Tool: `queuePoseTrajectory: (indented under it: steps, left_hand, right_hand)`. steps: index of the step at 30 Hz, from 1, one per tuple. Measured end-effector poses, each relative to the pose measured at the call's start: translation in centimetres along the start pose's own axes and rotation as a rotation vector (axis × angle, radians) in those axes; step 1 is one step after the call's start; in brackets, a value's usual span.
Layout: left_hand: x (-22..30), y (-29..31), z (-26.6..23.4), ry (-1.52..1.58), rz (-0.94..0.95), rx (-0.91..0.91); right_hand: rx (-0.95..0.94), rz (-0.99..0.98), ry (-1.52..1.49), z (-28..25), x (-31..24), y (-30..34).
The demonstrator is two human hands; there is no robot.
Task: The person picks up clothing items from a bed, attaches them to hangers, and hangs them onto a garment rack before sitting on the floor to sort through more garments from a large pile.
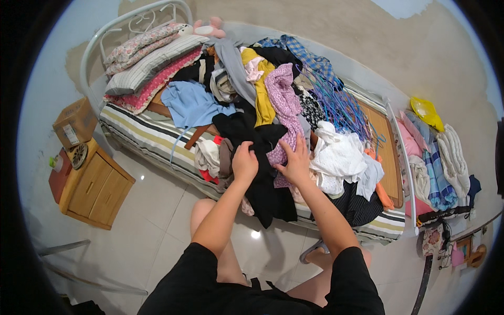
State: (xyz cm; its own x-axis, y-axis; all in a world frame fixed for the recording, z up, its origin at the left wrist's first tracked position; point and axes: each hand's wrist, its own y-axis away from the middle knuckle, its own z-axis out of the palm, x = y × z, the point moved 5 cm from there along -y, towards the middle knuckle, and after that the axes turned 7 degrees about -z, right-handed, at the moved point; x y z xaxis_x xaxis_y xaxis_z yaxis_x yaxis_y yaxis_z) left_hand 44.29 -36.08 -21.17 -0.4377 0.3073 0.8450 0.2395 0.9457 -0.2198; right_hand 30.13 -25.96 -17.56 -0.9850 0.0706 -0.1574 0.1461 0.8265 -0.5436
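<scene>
My left hand (245, 164) is curled on a black garment (262, 191), its fingers closed on the cloth near the upper end. The black cloth hangs over the bed's front edge. My right hand (294, 161) rests with its fingers apart on a purple garment with small light dots (282, 94), which lies alongside the black one. To the right of my right hand is a white garment (338, 152). Grey-brown cloth (225, 160) and a cream cloth (207, 158) are bunched left of my left hand.
The striped bed (142, 136) holds a heap of clothes, including a light blue garment (189, 102) and a yellow one (264, 105). Many blue and purple hangers (344, 107) lie right of it. Pillows (152, 60) are stacked at the headboard. A wooden cabinet (100, 189) stands left.
</scene>
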Motion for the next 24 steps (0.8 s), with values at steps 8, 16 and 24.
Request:
queuePoseTrajectory:
  steps: [8,16,24]
  left_hand:
    - [-7.0,-7.8,-5.4,0.373,-0.198,0.559]
    - [-7.2,-10.5,-1.9,0.542,-0.178,0.360]
    - [-0.5,-6.8,-0.3,-0.124,0.276,-0.095]
  right_hand:
    - [0.011,0.326,-0.450,-5.2,10.9,-4.8]
    - [0.457,0.437,-0.222,-13.6,20.4,-6.4]
    - [0.128,0.134,-0.047,-3.1,-2.4,3.7]
